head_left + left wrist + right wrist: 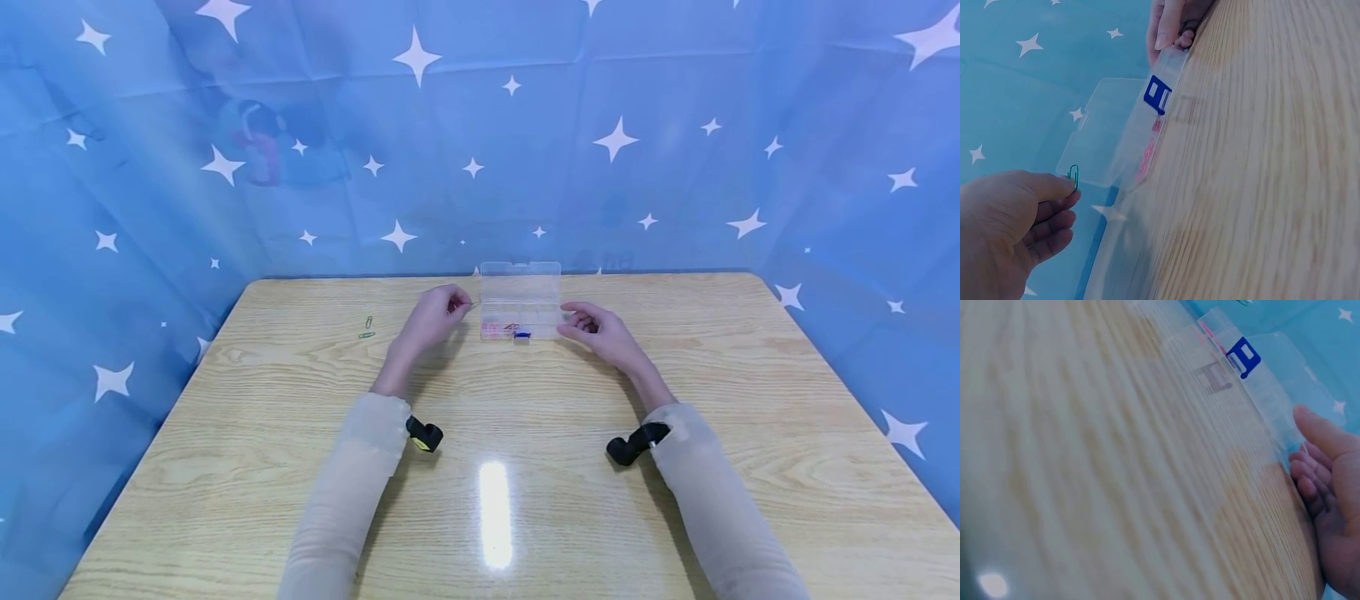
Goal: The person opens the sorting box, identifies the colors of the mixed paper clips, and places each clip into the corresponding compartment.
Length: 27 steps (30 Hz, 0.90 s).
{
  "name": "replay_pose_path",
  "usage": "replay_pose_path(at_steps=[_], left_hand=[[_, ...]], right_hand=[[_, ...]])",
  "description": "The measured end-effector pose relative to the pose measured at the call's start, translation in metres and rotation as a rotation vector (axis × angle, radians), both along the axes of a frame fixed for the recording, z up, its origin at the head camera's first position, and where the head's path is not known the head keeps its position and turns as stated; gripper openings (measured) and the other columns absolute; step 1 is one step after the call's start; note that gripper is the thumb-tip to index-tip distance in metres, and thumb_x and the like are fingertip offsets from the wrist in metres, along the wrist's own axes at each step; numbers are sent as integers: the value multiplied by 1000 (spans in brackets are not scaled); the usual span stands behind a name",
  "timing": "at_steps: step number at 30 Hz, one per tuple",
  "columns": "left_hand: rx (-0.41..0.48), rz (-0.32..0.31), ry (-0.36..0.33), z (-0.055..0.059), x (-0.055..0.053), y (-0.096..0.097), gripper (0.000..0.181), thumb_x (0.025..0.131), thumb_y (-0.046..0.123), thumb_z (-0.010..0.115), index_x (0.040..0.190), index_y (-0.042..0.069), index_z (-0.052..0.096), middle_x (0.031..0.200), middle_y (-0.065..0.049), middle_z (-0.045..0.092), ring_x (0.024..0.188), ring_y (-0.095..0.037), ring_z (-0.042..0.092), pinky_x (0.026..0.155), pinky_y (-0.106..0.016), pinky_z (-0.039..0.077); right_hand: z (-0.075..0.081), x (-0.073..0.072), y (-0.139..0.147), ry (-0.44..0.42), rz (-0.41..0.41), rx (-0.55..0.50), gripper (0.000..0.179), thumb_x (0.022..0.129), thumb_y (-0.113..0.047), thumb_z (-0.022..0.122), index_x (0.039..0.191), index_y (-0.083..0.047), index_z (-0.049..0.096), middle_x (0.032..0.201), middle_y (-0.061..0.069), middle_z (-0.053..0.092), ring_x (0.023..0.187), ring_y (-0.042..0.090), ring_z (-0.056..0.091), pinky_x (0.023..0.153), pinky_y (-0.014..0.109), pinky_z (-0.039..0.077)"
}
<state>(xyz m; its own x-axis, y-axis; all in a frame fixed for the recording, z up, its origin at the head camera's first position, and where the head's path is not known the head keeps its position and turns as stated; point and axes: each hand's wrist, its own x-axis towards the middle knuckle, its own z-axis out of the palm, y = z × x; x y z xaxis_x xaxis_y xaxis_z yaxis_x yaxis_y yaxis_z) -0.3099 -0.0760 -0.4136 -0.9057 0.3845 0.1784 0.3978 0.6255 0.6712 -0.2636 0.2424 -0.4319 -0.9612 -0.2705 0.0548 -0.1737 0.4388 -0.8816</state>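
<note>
Between thumb and index finger, my left hand (437, 317) pinches a green paper clip (1077, 175), just left of a clear plastic box (542, 331). The box stands with its transparent lid (521, 282) raised at the back and a blue latch (1158, 95) on its front. Pink paper clips (491, 328) lie in its left front compartment, and red paper clips (512, 327) beside them. My right hand (602, 333) holds the box's right end, thumb (1316, 428) against it and the other fingers curled, partly hidden behind the thumb in the right wrist view.
Two more green paper clips, one upright in view (368, 322) and one lying crosswise (366, 335), rest on the wooden table (525, 400) left of my left hand. Behind the table's far edge hangs a blue curtain (525, 192) with white stars.
</note>
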Motion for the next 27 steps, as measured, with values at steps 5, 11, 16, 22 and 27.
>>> replay_pose_path(at_steps=[5,11,16,22,27], left_hand=[[2,-6,16,-1,-4,12,14,100,7,60,110,0,68,100,-12,68,91,-23,63,82,-32,53],[-13,-21,24,-4,-10,23,13,100,6,60,107,0,69,100,-12,69,90,-23,63,81,-32,53],[-12,-27,11,-6,-11,28,13,100,5,60,107,0,69,100,-12,68,91,-23,64,81,-32,54],[-11,-17,14,-10,-12,30,13,100,5,60,108,0,69,100,-12,68,91,-22,64,81,-33,53],[-11,-19,12,-12,-11,30,13,100,6,61,109,0,68,100,-11,68,91,-22,62,80,-32,53]], right_hand=[[1,1,0,2,-5,1,52,99,-18,68,143,4,50,113,22,61,92,29,56,74,30,48],[1,1,0,7,1,-8,52,99,-17,67,143,5,50,112,23,60,92,30,55,74,29,48],[1,2,-1,13,7,-11,52,99,-16,67,142,6,50,112,23,60,92,30,55,74,30,48],[1,1,-1,15,6,-12,52,99,-16,67,142,6,50,111,23,61,90,28,55,72,26,47],[0,1,-1,17,3,-12,51,98,-14,67,142,7,50,110,23,61,89,27,55,71,25,46]])
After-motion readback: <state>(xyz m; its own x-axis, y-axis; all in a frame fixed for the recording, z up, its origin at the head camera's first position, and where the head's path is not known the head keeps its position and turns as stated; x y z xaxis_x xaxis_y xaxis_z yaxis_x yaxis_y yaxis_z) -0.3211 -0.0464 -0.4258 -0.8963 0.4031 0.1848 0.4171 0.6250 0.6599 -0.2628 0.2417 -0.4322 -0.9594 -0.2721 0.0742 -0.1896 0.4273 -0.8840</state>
